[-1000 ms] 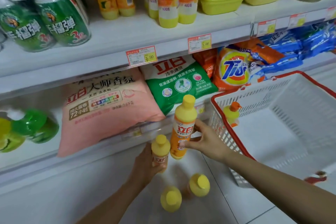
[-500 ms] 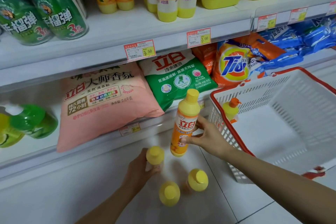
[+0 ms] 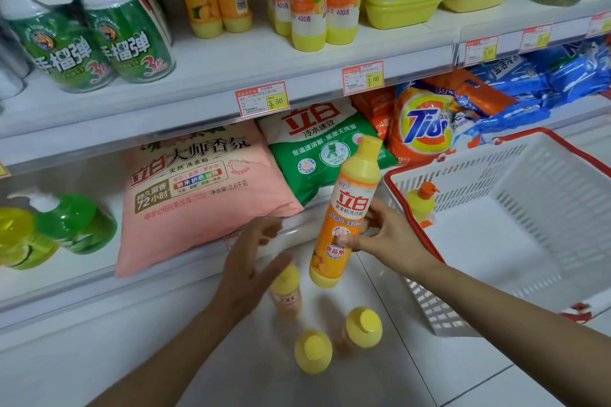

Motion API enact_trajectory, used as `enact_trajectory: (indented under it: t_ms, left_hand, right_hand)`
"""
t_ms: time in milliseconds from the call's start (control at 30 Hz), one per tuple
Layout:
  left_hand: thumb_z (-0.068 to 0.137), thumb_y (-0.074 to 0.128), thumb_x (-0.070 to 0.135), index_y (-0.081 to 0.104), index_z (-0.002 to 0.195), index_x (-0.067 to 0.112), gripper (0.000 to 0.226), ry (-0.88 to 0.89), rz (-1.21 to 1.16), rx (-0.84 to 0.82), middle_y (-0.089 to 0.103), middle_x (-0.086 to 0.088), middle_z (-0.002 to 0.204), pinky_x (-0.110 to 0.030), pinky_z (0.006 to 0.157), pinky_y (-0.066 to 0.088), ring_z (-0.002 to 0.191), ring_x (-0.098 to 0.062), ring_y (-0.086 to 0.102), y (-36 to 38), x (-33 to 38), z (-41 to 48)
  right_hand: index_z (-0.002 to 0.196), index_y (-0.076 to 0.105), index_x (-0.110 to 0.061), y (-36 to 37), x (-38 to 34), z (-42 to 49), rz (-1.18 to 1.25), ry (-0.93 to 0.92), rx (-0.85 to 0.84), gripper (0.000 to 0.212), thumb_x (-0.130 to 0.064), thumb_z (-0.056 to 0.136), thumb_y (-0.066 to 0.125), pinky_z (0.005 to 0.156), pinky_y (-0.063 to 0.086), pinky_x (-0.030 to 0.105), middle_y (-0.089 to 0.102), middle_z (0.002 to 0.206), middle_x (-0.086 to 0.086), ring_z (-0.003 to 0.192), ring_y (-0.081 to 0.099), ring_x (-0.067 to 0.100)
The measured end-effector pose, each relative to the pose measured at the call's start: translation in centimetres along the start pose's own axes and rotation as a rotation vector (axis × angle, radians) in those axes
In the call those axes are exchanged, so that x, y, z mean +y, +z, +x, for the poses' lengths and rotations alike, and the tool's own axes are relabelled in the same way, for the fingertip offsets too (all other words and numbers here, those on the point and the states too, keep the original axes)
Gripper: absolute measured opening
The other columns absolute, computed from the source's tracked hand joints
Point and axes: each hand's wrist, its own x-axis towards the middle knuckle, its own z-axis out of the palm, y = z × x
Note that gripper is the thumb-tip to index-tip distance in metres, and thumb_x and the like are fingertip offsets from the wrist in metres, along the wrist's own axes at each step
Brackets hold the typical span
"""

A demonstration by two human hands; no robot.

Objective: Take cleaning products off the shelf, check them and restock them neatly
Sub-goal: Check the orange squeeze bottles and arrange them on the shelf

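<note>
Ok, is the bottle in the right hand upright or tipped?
Tipped. The orange bottle, held off the floor in the right hand, leans with its capped end up and to the right, base down-left.

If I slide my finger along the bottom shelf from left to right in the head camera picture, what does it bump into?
yellow-green bottle → green pump bottle → pink washing powder bag → green and white washing powder bag → Tide bag → blue packs
</note>
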Motion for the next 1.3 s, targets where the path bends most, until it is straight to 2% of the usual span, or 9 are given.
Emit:
enact_trajectory:
  t_ms: [200, 400, 500, 633, 833, 1000, 1100, 1200, 1300]
  left_hand:
    - [0.057, 0.087, 0.048, 0.051, 0.108, 0.035, 0.063, -0.14, -0.011, -0.089, 0.064, 0.02, 0.099, -0.014, 0.075, 0.051, 0.089, 0.005, 0.063, 3.9, 6.1, 2.4]
    - [0.078, 0.066, 0.034, 0.066, 0.11, 0.013, 0.038, -0.24, -0.654, -0.51, 0.073, -0.005, 0.104, -0.03, 0.079, 0.056, 0.095, -0.019, 0.069, 1.6, 7.1, 3.4]
    - [0.088, 0.052, 0.036, 0.057, 0.129, 0.005, 0.052, -0.43, -0.978, -0.67, 0.06, -0.023, 0.131, -0.046, 0.098, 0.051, 0.116, -0.035, 0.061, 2.1, 7.2, 3.1]
    - [0.077, 0.072, 0.043, 0.047, 0.139, 0.001, 0.079, -0.501, -1.18, -0.708, 0.046, -0.031, 0.142, -0.054, 0.105, 0.043, 0.129, -0.046, 0.048, 2.3, 6.6, 3.3]
    - [0.052, 0.083, 0.047, 0.061, 0.112, 0.011, 0.073, -0.345, -0.71, -0.289, 0.071, -0.013, 0.108, -0.032, 0.074, 0.057, 0.092, -0.022, 0.07, 1.8, 7.7, 3.6]
    - [0.044, 0.091, 0.052, 0.049, 0.097, 0.025, 0.073, -0.247, -0.111, 0.098, 0.067, 0.01, 0.093, -0.025, 0.069, 0.056, 0.08, -0.005, 0.067, 3.1, 9.2, 2.9]
    - [0.052, 0.083, 0.058, 0.052, 0.103, 0.031, 0.065, -0.209, -0.173, 0.013, 0.067, 0.013, 0.096, -0.017, 0.069, 0.054, 0.082, 0.001, 0.066, 2.0, 9.5, 3.3]
    - [0.08, 0.07, 0.053, 0.063, 0.115, 0.023, 0.047, -0.249, -0.432, -0.253, 0.075, 0.003, 0.103, -0.031, 0.079, 0.058, 0.092, -0.011, 0.072, 0.7, 9.8, 3.8]
    - [0.08, 0.074, 0.043, 0.064, 0.116, 0.017, 0.045, -0.252, -0.468, -0.22, 0.075, 0.001, 0.104, -0.036, 0.083, 0.059, 0.094, -0.017, 0.073, 1.1, 9.3, 3.9]
  right_hand:
    - [0.118, 0.054, -0.009, 0.6, -3.0, 0.2, 0.08, 0.057, 0.078, 0.065, -0.035, 0.068, 0.086, 0.066, 0.062, 0.039, 0.071, 0.107, 0.01, 0.086, 0.074, 0.019]
    - [0.12, 0.057, -0.005, -2.9, -6.8, 1.2, 0.3, 0.091, -0.073, 0.044, -0.04, 0.094, 0.057, 0.083, 0.054, 0.029, 0.073, 0.092, -0.004, 0.09, 0.07, 0.011]
    - [0.12, 0.056, 0.0, -2.7, -8.4, 1.4, 0.29, 0.102, 0.009, 0.056, -0.036, 0.079, 0.069, 0.064, 0.054, 0.023, 0.072, 0.083, 0.0, 0.074, 0.068, 0.01]
    - [0.118, 0.051, -0.012, -1.7, -9.4, 1.4, 0.174, 0.096, 0.132, 0.068, -0.041, 0.065, 0.081, 0.062, 0.057, 0.026, 0.067, 0.087, 0.008, 0.074, 0.071, 0.017]
    - [0.116, 0.067, -0.016, -2.4, -10.1, 1.8, 0.109, 0.074, 0.049, 0.052, -0.056, 0.082, 0.068, 0.08, 0.058, 0.03, 0.073, 0.108, 0.001, 0.097, 0.071, 0.011]
    - [0.11, 0.068, -0.002, -2.1, -9.7, 2.1, 0.197, 0.025, 0.081, 0.037, -0.033, 0.09, 0.064, 0.071, 0.056, 0.022, 0.073, 0.104, 0.013, 0.09, 0.073, 0.016]
    - [0.112, 0.066, -0.005, -2.4, -9.2, 1.8, 0.363, -0.023, 0.027, 0.035, -0.03, 0.089, 0.057, 0.073, 0.056, 0.023, 0.074, 0.102, 0.006, 0.095, 0.071, 0.016]
    - [0.111, 0.063, -0.011, -2.7, -9.0, 1.8, 0.476, -0.057, -0.019, 0.029, -0.026, 0.089, 0.053, 0.069, 0.056, 0.019, 0.075, 0.098, -0.002, 0.095, 0.071, 0.01]
    - [0.127, 0.057, -0.018, -3.0, -9.4, 2.3, 0.393, -0.073, -0.042, 0.041, -0.037, 0.091, 0.053, 0.082, 0.057, 0.026, 0.071, 0.116, -0.001, 0.11, 0.067, 0.015]
